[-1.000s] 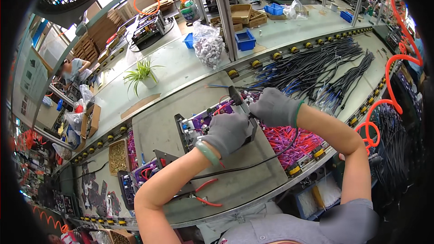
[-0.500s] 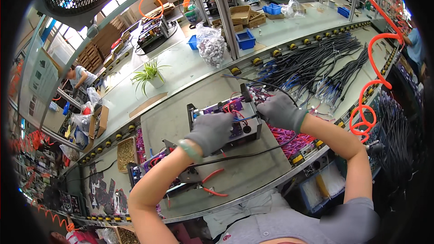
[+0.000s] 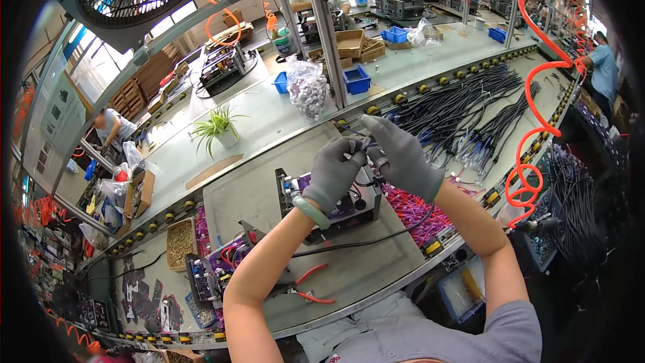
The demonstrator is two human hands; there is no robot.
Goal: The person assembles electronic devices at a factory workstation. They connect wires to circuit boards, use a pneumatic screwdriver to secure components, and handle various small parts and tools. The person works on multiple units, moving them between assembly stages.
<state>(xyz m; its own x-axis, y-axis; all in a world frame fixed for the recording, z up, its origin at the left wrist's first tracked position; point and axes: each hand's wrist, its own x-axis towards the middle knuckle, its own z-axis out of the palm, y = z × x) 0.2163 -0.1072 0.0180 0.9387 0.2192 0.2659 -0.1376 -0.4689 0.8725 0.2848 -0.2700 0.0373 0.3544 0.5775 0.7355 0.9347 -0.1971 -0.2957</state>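
My left hand [image 3: 334, 173], in a grey glove, has its fingertips pinched beside those of my gloved right hand [image 3: 405, 161]. Both hands meet above an open electronic unit [image 3: 361, 217] with a metal casing and purple circuit board. Something small and pale shows between the fingertips, too small to name. My right hand's fingers are bent inward, its forefinger straighter. A black cable [image 3: 376, 243] runs across the mat and up behind my right wrist. Left of the unit, a second unit [image 3: 209, 275] is partly hidden by my left forearm. Red-handled pliers [image 3: 312, 298] lie on the mat.
Black cables [image 3: 463, 104] lie bundled at the right, with pink and red wires [image 3: 410, 215] nearer. A box of small metal parts [image 3: 181, 245] stands left. An orange coiled hose [image 3: 527, 128] hangs at right. A potted plant [image 3: 225, 136] stands beyond the roller edge.
My hands have come together and up from the unit; before, they were apart on its left and right sides. The view has shifted slightly.
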